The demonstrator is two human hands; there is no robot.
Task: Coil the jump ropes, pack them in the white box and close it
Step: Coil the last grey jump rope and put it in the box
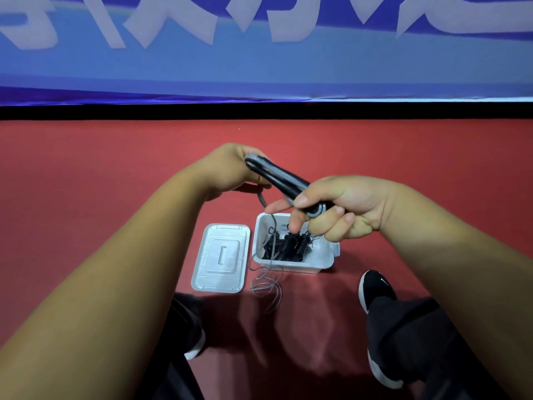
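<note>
Two black and grey jump rope handles (281, 180) lie side by side in the air above the box. My right hand (331, 209) grips their near end, and my left hand (230, 168) holds their far end. A thin grey rope (266, 284) hangs from the handles, past the box's near left corner, into loose loops on the floor. The white box (323, 259) stands open on the red floor with several coiled black jump ropes (288, 246) inside. Its white lid (222, 258) lies flat to the left of it.
The red floor (115, 168) runs back to a black strip and a blue banner (259, 67). My feet in black shoes, one (375, 287) at the right of the box and one (196, 345) nearer, stand on the floor below the box.
</note>
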